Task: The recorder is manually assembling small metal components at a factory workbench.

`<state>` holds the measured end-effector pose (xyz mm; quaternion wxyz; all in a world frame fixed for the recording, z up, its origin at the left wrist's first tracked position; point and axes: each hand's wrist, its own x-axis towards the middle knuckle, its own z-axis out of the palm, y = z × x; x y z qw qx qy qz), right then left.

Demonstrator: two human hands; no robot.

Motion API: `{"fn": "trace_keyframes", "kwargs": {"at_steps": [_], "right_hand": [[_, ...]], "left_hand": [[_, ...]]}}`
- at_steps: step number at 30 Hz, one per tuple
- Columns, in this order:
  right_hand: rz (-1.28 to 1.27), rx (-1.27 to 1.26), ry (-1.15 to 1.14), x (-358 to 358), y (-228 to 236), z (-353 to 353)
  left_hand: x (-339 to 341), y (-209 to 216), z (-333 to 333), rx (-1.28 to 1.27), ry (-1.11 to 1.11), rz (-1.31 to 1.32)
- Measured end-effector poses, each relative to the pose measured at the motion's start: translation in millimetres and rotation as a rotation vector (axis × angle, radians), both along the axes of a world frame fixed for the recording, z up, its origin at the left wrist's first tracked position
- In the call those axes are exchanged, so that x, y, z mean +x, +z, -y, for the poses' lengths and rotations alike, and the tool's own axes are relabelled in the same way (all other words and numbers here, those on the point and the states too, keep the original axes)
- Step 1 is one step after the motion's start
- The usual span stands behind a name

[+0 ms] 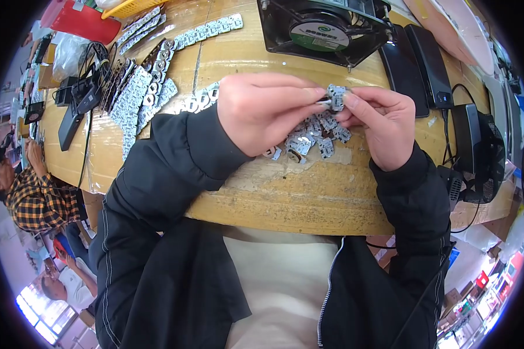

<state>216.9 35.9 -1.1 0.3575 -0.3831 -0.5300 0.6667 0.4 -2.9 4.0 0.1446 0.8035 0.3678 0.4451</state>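
Between thumb and fingers, my right hand (385, 119) pinches a small circuit board (336, 96), grey-white with tiny parts on it. My left hand (259, 110) is closed in a pinch at the board's left edge. A thin, pale tip shows between its fingertips there, too small to name. Just below both hands lies a loose pile of similar small boards (314, 138), some with round metal parts. The left hand partly covers a panel of joined boards (202, 98) on the table.
A black fan (326, 36) stands beyond my hands. Left are stacked board panels (128, 96), cables and a black adapter (71, 125), a red container (87, 22) and a yellow basket (137, 7). Black slab-shaped devices (428, 67) lie right. A co-worker (38, 198) sits far left.
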Motion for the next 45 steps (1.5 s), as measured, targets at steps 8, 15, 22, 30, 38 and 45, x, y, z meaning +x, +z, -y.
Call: {"fn": "trace_keyframes", "kwargs": {"at_steps": [8, 15, 22, 30, 38, 45], "right_hand": [[0.006, 0.041, -0.003, 2, 0, -2], [0.065, 0.303, 0.055, -2, -3, -3], [0.114, 0.209, 0.012, -1, 7, 6], [0.135, 0.445, 0.046, 0, 9, 8], [0.201, 0.706, 0.155, -3, 2, 5], [0.238, 0.731, 0.082, -6, 2, 10]], "left_hand": [[-1, -3, 2, -0.502, -0.079, 0.398], [-2, -7, 0, -0.447, -0.132, 0.44], [-4, -2, 0, -0.346, -0.139, 0.123], [-2, -4, 2, -0.499, -0.095, 0.348], [-1, 3, 5, -0.561, -0.06, 0.254], [6, 6, 6, -0.606, -0.019, 0.293]]}}
